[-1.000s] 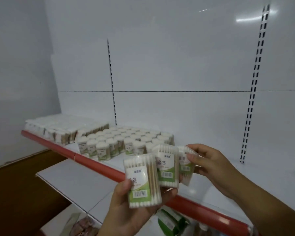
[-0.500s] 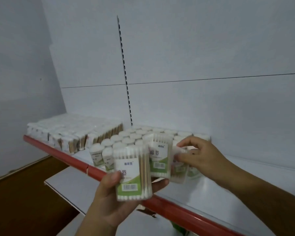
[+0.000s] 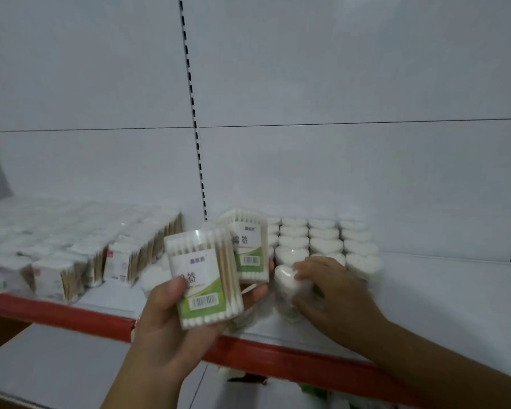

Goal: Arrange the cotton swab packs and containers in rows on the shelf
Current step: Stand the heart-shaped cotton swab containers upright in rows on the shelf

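My left hand (image 3: pixel 171 326) grips two clear cotton swab containers with green and white labels in front of the shelf: a near container (image 3: pixel 202 274) under my thumb and a second container (image 3: pixel 248 246) behind it. My right hand (image 3: pixel 334 293) holds a third, heart-topped container (image 3: pixel 289 283) standing on the white shelf (image 3: pixel 425 314), at the front of rows of heart-lidded swab containers (image 3: pixel 326 245). Its lower part is hidden by my fingers. Packs of wooden-stick swabs (image 3: pixel 80 255) fill the shelf's left side.
The shelf has a red front edge (image 3: pixel 278 360) and a white back panel with a slotted upright (image 3: pixel 194 113). A lower white shelf (image 3: pixel 56 367) lies below at left. Bare shelf surface stretches to the right of the heart-lidded rows.
My right hand has carried one container away from the bunch and set it down on the shelf at the front of the rows. My left hand still holds the other two.
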